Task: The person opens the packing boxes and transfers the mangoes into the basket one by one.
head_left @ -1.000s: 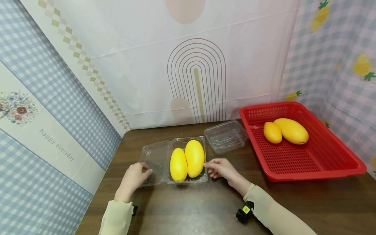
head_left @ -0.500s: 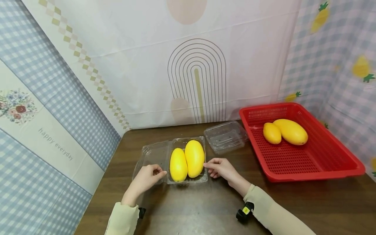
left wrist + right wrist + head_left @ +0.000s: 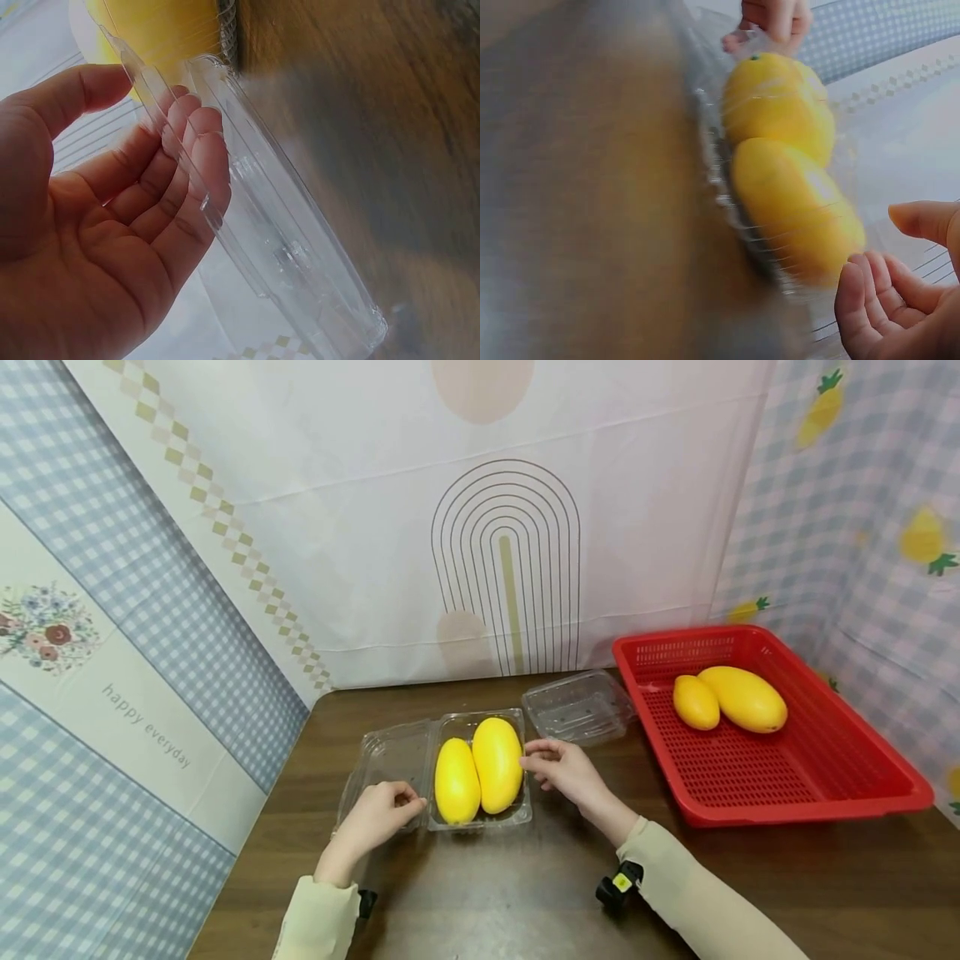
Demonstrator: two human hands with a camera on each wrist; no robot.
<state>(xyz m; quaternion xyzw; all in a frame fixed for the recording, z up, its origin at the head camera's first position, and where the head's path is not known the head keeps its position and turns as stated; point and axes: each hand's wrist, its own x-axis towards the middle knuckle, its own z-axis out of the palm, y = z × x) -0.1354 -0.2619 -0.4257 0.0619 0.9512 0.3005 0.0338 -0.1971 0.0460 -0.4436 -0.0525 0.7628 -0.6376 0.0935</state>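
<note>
Two yellow mangoes (image 3: 497, 766) lie side by side in the base of a clear plastic clamshell box (image 3: 480, 823). Its lid (image 3: 393, 756) is folded out to the left, with the near left corner tilted up. My left hand (image 3: 377, 817) holds the lid's near edge by the hinge; in the left wrist view, the curled fingers (image 3: 206, 154) show through the plastic and the thumb lies at its edge. At the base's right side is my right hand (image 3: 567, 772), its fingers loosely bent. In the right wrist view, thumb and fingers stand apart, nothing between them, beside a mango's end.
A second clear plastic box (image 3: 577, 708) stands at the back, by the wall cloth. To the right, a red basket (image 3: 780, 785) holds two more yellow fruits (image 3: 742, 699). Brown wooden table (image 3: 480, 902) lies in front of the box.
My left hand has moved right towards the hinge, and the lid's near left corner has tilted up. My right hand has shifted slightly away along the base's right side. The mangoes remain in place.
</note>
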